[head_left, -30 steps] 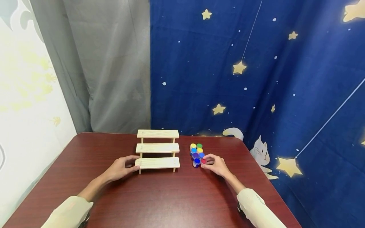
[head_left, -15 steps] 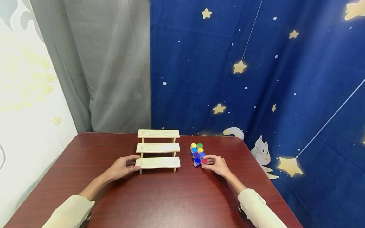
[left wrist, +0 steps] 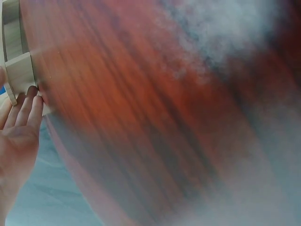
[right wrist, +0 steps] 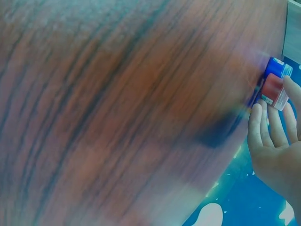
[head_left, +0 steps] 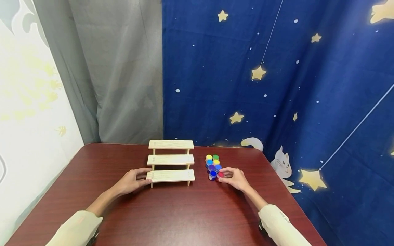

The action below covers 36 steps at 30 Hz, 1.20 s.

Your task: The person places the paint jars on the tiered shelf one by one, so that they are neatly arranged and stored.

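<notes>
A pale wooden three-step rack (head_left: 170,159) stands on the table. At the left end of its lowest board my left hand (head_left: 130,181) grips the board, thumb at the front edge and fingers behind. In the left wrist view the fingers (left wrist: 31,110) lie along the board's end. My right hand (head_left: 234,178) pinches a small red paint jar (head_left: 220,175) at the near right of a group of jars. The right wrist view shows that red jar (right wrist: 273,89) between thumb and fingers, beside a blue jar (right wrist: 277,67).
Several more paint jars stand close together in two rows: dark blue (head_left: 212,175), purple (head_left: 211,168), light blue (head_left: 209,163), yellow (head_left: 216,162) and green (head_left: 215,157) among them. They are right of the rack on the dark red wooden table (head_left: 172,218). Curtains (head_left: 215,85) hang behind the table.
</notes>
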### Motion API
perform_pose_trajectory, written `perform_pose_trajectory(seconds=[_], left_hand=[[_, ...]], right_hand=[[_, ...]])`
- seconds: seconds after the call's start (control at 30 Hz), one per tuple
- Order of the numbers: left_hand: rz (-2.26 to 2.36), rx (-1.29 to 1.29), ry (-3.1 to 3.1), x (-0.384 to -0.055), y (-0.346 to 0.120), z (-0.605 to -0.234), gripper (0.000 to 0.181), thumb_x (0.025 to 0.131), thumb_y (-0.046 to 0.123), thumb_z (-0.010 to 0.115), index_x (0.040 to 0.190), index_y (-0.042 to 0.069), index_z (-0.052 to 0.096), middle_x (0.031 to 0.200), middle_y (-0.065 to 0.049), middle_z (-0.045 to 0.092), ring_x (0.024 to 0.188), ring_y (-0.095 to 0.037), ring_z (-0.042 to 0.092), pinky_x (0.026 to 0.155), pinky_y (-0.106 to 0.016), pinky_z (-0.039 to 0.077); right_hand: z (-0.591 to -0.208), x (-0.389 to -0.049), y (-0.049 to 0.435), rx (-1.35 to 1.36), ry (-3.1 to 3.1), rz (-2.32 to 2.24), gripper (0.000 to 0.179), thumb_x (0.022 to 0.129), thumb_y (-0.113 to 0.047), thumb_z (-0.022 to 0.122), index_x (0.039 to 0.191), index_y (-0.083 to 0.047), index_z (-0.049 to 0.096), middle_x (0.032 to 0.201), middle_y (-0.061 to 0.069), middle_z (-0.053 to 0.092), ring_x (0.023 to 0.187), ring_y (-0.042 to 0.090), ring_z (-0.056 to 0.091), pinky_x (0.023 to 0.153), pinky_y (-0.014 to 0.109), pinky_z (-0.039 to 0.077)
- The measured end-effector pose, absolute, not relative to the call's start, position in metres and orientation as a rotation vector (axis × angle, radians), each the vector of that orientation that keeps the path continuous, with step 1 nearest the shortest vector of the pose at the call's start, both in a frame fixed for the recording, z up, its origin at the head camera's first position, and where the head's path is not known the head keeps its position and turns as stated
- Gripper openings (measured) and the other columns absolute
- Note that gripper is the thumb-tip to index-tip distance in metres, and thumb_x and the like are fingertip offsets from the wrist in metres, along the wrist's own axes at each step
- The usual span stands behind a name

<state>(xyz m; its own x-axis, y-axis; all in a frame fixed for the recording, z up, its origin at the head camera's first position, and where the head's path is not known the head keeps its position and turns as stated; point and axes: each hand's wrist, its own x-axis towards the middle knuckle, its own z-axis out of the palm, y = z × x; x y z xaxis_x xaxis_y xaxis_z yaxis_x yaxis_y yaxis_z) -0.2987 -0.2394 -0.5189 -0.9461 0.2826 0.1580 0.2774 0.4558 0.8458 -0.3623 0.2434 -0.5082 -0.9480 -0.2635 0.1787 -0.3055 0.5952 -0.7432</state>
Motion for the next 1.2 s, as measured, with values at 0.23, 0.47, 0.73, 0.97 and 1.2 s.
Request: perform_pose_trajectory(seconds=[0.23,0.47,0.73,0.97,1.2], left_hand=[[1.561,0.509,2.665,-0.299,-0.239,-0.519,0.057,0.095,0.022,0.08,0.141,-0.004,0.06,0.131,-0.024,0.066,0.123,-0.04,0.064,0.091,-0.036,0.058],[1.554,0.516,2.661,-0.298,-0.24,-0.515,0.055,0.096,0.022,0.078,0.141,-0.004,0.059,0.133,-0.026,0.065,0.124,-0.041,0.063,0.09,-0.035,0.058],[1.495,0.516,2.758,-0.301,-0.24,-0.518,0.046,0.099,0.024,0.074,0.135,-0.003,0.064,0.13,-0.025,0.067,0.117,-0.037,0.069,0.085,-0.034,0.06],[1.518,0.546,2.751,-0.303,-0.239,-0.519,0.044,0.098,0.02,0.076,0.133,-0.004,0.065,0.128,-0.025,0.068,0.117,-0.038,0.069,0.085,-0.033,0.06],[1.516,0.549,2.746,-0.303,-0.24,-0.52,0.046,0.096,0.022,0.077,0.133,-0.005,0.065,0.126,-0.025,0.069,0.116,-0.038,0.069,0.085,-0.034,0.06]], right_hand=[[-0.498,-0.365,0.244,0.516,-2.762,1.274,0.037,0.082,-0.018,0.091,0.116,-0.008,0.078,0.104,0.01,0.078,0.097,0.024,0.076,0.087,0.039,0.06],[-0.485,-0.369,0.244,0.542,-2.748,1.272,0.037,0.083,-0.015,0.09,0.117,-0.007,0.078,0.104,0.011,0.078,0.096,0.025,0.077,0.087,0.037,0.06],[-0.471,-0.369,0.238,0.542,-2.751,1.255,0.037,0.083,-0.011,0.09,0.117,-0.005,0.077,0.104,0.013,0.078,0.097,0.027,0.077,0.087,0.038,0.06],[-0.462,-0.375,0.229,0.538,-2.751,1.256,0.039,0.083,-0.014,0.09,0.119,-0.005,0.077,0.105,0.011,0.078,0.097,0.026,0.076,0.088,0.037,0.06],[-0.454,-0.383,0.216,0.618,-2.736,1.25,0.04,0.083,-0.018,0.091,0.118,-0.005,0.077,0.105,0.009,0.079,0.097,0.023,0.076,0.087,0.035,0.06]])
